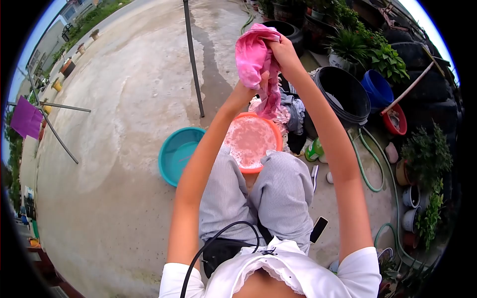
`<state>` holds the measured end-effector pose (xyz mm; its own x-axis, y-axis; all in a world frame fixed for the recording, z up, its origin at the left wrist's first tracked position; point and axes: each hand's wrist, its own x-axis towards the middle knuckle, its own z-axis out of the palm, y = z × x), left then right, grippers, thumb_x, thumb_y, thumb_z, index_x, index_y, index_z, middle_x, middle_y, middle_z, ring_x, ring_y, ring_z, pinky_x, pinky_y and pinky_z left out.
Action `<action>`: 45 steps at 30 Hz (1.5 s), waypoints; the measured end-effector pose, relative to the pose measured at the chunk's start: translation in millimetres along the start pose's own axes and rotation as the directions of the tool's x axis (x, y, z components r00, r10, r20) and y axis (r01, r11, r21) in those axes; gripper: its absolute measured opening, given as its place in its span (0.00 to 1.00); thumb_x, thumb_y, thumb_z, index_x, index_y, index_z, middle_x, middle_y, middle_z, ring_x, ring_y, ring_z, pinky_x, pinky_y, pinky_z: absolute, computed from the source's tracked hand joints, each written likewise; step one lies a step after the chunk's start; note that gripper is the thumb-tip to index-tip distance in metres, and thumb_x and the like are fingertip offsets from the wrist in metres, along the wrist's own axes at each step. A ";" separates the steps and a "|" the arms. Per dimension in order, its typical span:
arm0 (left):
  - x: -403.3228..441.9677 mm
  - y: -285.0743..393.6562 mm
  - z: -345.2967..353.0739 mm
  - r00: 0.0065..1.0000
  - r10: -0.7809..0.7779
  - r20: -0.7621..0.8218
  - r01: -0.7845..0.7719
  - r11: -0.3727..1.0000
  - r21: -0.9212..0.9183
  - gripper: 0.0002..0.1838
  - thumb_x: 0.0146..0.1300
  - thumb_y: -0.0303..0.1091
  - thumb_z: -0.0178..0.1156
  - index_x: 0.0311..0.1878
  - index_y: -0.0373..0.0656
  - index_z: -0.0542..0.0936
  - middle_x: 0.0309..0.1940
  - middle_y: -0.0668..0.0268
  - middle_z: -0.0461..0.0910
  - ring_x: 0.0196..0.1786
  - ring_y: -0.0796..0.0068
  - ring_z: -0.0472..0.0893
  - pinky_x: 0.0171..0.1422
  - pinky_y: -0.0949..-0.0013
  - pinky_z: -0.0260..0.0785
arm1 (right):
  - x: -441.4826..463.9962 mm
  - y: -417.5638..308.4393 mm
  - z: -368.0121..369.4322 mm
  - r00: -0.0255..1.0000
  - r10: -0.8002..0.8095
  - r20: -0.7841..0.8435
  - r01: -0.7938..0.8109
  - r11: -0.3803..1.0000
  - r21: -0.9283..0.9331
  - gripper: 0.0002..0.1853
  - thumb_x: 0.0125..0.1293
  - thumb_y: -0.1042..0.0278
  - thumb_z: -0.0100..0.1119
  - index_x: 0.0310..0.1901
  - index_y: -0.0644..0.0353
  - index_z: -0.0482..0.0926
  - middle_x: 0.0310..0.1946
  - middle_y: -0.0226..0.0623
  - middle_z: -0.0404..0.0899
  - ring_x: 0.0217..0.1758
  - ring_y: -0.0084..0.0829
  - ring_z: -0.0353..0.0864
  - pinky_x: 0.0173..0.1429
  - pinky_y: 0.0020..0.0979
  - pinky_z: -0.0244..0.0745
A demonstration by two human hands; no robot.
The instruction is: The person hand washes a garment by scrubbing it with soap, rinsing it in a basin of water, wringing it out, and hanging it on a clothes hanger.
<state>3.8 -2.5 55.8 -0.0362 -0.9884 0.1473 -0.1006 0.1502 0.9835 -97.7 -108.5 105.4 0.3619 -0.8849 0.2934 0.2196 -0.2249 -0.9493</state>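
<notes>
A wet, bunched pink garment [254, 53] is held up in front of me, above the far side of an orange basin [278, 135] full of foamy, pinkish water. My right hand [284, 53] grips it near the top right. Lower down, my left hand [257, 85] is closed on the cloth, its fingers partly hidden by the folds. One end of the garment hangs toward the basin. What kind of garment it is, I cannot tell. Beside the orange basin on the left stands a teal basin [169, 159].
Grey and dark clothes [294, 110] lie heaped behind the orange basin. To the right are a green bottle [313, 150], a large black bucket [343, 94], a blue bucket [377, 88], a red bucket [396, 120] and a green hose [370, 186]. A phone [319, 229] lies near my hip.
</notes>
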 end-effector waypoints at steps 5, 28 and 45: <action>14.3 24.1 -24.1 0.967 0.110 -0.228 -0.150 0.975 -0.164 0.40 0.57 0.70 0.35 0.62 0.48 0.61 0.62 0.65 0.61 0.65 0.72 0.58 0.65 0.59 0.42 | 19.4 0.0 -12.1 0.963 -0.184 0.195 0.239 0.917 -0.318 0.09 0.58 0.75 0.50 0.41 0.64 0.74 0.33 0.28 0.77 0.33 0.16 0.72 0.40 0.20 0.69; 52.3 209.0 -311.8 0.885 -0.007 -0.466 -0.194 0.904 -0.381 0.43 0.50 0.23 0.62 0.66 0.36 0.46 0.39 0.68 0.73 0.47 0.77 0.72 0.53 0.71 0.63 | 254.4 -183.0 105.0 0.558 0.362 0.747 0.378 0.690 -0.617 0.17 0.42 0.67 0.61 0.36 0.65 0.76 0.26 0.44 0.78 0.28 0.33 0.76 0.37 0.31 0.70; -203.6 355.8 -340.8 0.276 -0.257 -0.926 0.180 0.960 -0.212 0.12 0.61 0.35 0.52 0.32 0.34 0.77 0.26 0.67 0.78 0.31 0.78 0.77 0.35 0.74 0.67 | 156.0 -292.2 347.6 0.305 0.142 0.942 0.728 0.603 -0.327 0.09 0.52 0.64 0.53 0.35 0.55 0.75 0.24 0.46 0.76 0.29 0.46 0.76 0.31 0.42 0.70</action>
<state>314.2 245.1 411.5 0.9368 -0.3306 -0.1148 0.1082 -0.0384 0.9934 209.5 -39.0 467.7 0.9948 0.0821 0.0610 0.0996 -0.9128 -0.3961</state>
